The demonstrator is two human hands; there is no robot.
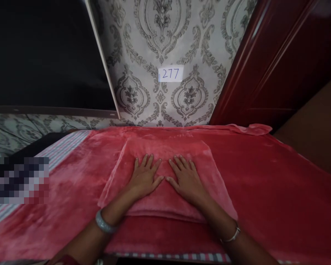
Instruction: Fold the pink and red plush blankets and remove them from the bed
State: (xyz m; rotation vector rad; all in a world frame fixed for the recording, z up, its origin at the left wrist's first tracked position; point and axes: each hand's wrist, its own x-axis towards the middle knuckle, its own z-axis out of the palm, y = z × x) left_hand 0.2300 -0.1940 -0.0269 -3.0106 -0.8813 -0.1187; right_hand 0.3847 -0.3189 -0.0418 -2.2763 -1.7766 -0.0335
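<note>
Folded red cloth (164, 197) lies under the left hand (145, 177) and right hand (187, 179).

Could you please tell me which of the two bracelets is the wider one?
The left wrist's bracelet: it is a broad, greyish band, while the right wrist's bracelet is thin and silvery.

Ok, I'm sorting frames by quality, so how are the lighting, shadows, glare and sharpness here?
Head view: dim overall, with the black screen nearly featureless; head view: pale glare streaks the glossy dark red panel, and shadow lies along the near edge of the folded red cloth; head view: left hand, right hand and 277 label are readable, but a pixelated block hides detail.
</note>
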